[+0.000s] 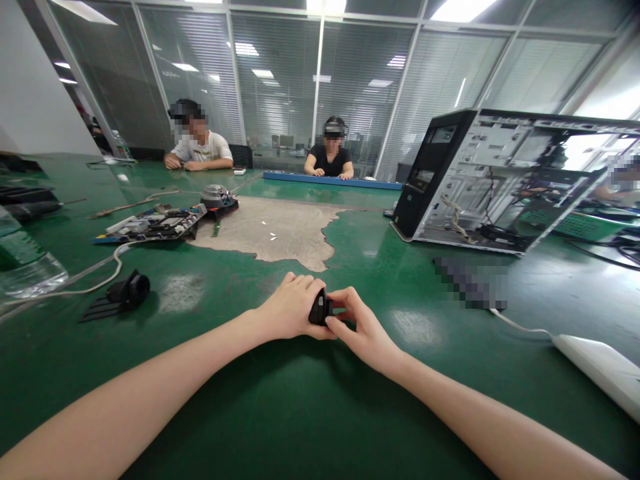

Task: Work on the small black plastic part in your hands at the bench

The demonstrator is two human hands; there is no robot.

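A small black block-shaped device (319,311) is held between my two hands, just above the green table. My left hand (293,307) wraps round it from the left, with the thumb below and the fingers over the top. From the right, my right hand (357,327) pinches its near right side between thumb and fingertips. The palms hide part of the device, and its exact kind does not show. Off to the left lies a black clip-like part with a round end (129,291), apart from both hands.
An open computer case (465,180) stands at the right. Behind my left arm lie a circuit board (155,223) and a cooling fan (217,197). A white power bank-like slab (600,367) with a cable sits at right. Two people sit across the table (280,413).
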